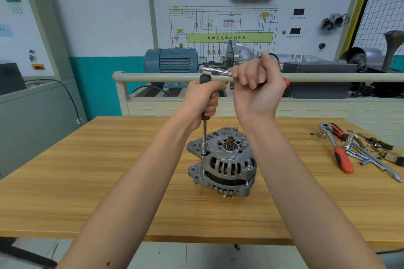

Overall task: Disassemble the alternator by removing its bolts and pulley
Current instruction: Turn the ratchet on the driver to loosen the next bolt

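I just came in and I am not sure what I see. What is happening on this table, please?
A person is taking apart an alternator that stands on a wooden table. The left hand grips a black-handled extension driver set upright on a bolt at the housing's edge. The right hand holds a ratchet fitted on top of it. More ratchets and sockets lie to the right.

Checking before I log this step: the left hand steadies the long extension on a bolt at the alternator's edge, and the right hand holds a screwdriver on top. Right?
Not quite. The head view shows the right hand gripping a ratchet, not a screwdriver. The left hand does steady the extension on a bolt at the alternator edge.
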Motion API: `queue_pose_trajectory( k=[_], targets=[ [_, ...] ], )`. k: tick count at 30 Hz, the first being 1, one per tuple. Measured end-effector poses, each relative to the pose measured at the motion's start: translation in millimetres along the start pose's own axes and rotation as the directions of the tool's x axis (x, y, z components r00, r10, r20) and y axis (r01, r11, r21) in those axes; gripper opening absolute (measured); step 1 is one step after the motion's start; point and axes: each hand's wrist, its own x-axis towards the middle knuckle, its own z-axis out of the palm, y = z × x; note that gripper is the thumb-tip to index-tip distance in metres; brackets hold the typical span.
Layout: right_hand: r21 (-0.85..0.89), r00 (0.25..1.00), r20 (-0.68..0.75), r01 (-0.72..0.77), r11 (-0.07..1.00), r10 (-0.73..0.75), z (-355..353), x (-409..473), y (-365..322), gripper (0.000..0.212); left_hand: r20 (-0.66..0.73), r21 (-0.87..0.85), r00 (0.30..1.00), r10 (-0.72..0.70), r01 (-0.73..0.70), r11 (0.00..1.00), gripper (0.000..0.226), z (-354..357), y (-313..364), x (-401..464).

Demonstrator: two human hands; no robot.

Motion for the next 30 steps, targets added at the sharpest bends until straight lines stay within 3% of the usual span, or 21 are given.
queue_pose_trajectory(
  k=[2,4,7,10,13,16,19,21,23,26,28,30],
  targets=[
    [-0.209,0.981,0.101,0.183,0.961,-0.165,8.0,-12.0,8.4,0.046,-0.154,0.029,0.988,0.026,-0.022,0.999,0.040,6.2,-0.9,-0.4],
    [-0.393,0.925,0.222,0.375,0.839,-0.310,13.5,-23.4,16.7,0.036,-0.277,0.085,0.958,0.071,-0.049,0.995,0.032,11.5,-1.9,-0.6],
    [-0.466,0.876,0.322,0.477,0.745,-0.360,20.2,-32.2,21.5,0.028,-0.329,0.139,0.936,0.124,-0.082,0.987,0.028,15.7,-4.3,-1.5],
    [-0.367,0.940,0.193,0.334,0.868,-0.280,17.1,-22.1,16.8,0.038,-0.296,0.078,0.949,0.104,-0.085,0.993,0.028,11.0,-3.7,-2.9],
    [-0.095,0.994,0.098,0.050,0.994,-0.040,7.7,-1.6,4.7,0.050,-0.133,0.029,0.987,0.092,-0.089,0.996,0.037,-1.7,-3.8,-3.3],
    [0.199,0.980,-0.023,-0.188,0.962,0.196,-3.6,16.3,-2.6,0.051,0.091,0.003,0.995,0.052,-0.052,0.999,0.041,-12.5,0.2,-3.3],
    [0.320,0.962,-0.084,-0.220,0.922,0.259,-5.7,23.2,-2.2,0.048,0.181,-0.032,0.983,0.017,-0.012,0.999,0.047,-14.1,3.1,-2.0],
    [0.262,0.971,-0.077,-0.199,0.944,0.226,-3.5,20.6,-0.2,0.053,0.135,-0.057,0.991,0.007,0.000,0.998,0.050,-12.0,2.5,-1.0],
    [0.119,0.990,-0.038,-0.128,0.985,0.133,0.5,11.5,3.9,0.058,0.013,-0.032,1.000,0.018,-0.017,0.999,0.048,-8.4,1.5,-0.3],
    [-0.166,0.991,0.064,0.129,0.978,-0.120,11.5,-11.5,15.4,0.047,-0.205,0.031,0.978,0.041,-0.035,0.999,0.038,2.7,1.9,-2.0],
    [-0.380,0.934,0.182,0.355,0.854,-0.307,18.1,-26.0,24.3,0.038,-0.305,0.092,0.948,0.088,-0.063,0.994,0.026,10.5,1.6,-5.7],
    [-0.480,0.867,0.315,0.496,0.724,-0.386,25.3,-36.1,30.6,0.030,-0.322,0.106,0.937,0.133,-0.104,0.989,0.022,13.8,0.0,-8.6]
  ],
)
